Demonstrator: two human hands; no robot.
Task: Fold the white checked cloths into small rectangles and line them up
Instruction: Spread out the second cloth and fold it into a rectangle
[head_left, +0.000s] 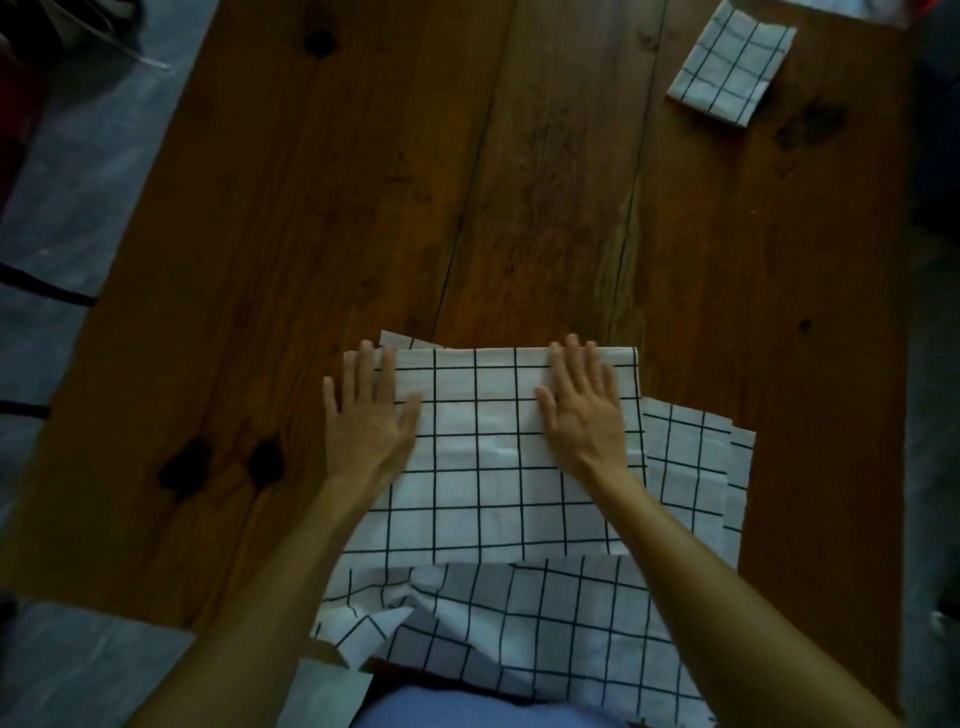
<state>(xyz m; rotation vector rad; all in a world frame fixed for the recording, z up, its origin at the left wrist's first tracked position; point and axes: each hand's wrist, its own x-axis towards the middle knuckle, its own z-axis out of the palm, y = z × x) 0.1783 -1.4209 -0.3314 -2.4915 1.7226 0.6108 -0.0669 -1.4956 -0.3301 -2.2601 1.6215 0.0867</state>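
nearest, at the table's (260, 234) close edge, a loose pile (519, 623) of unfolded checked cloths lies rumpled, partly hanging off toward the person. on top of it, further in, sits the cloth (483, 467) being worked, already doubled, with its fold along the far edge and more layers showing out to the right.

the left hand (371, 410) lies flat at the cloth's left edge, half on the wood; the right hand (584, 405) lies flat near the right edge. all fingers (571, 358) are straight and spread, pressing down and gripping nothing.

this looks like the smoothing of a fold. to do it well, i would run the palms outward from the middle so no air stays trapped, check that the grid lines of the layers match at the far edge, and square the corners before the next fold, since a skew here would likely carry into the small rectangle.

far off at the right corner lies one finished rectangle (730, 67), the start of the row.

no brand, label or writing can be read anywhere.
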